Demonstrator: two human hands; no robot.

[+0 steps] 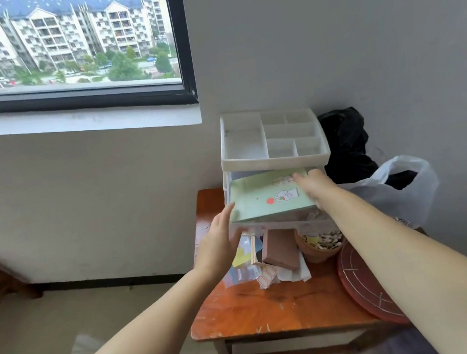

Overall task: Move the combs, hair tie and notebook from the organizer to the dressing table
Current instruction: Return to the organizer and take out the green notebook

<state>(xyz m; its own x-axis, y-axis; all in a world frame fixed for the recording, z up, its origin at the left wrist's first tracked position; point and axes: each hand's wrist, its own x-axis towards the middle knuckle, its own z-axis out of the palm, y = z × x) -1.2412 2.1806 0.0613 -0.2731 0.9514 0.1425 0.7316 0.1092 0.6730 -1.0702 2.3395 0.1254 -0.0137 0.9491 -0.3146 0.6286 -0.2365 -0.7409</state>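
A white plastic organizer (pixel 274 158) stands at the back of an orange wooden table (pixel 260 311); its top tray of compartments holds nothing. A pale green notebook (pixel 261 198) with stickers and a red dot lies tilted in the pulled-out upper drawer. My right hand (pixel 314 186) grips the notebook's right edge. My left hand (pixel 220 243) has its fingers spread against the drawer's left front corner, beside the notebook's left edge. No comb or hair tie shows.
On the table in front of the organizer lie a brown box (pixel 279 249), papers and plastic sleeves (pixel 247 266), a bowl of small pale pieces (pixel 321 244) and a red round lid (pixel 365 281). A white bag (pixel 395 189) and black bag (pixel 345 139) sit right.
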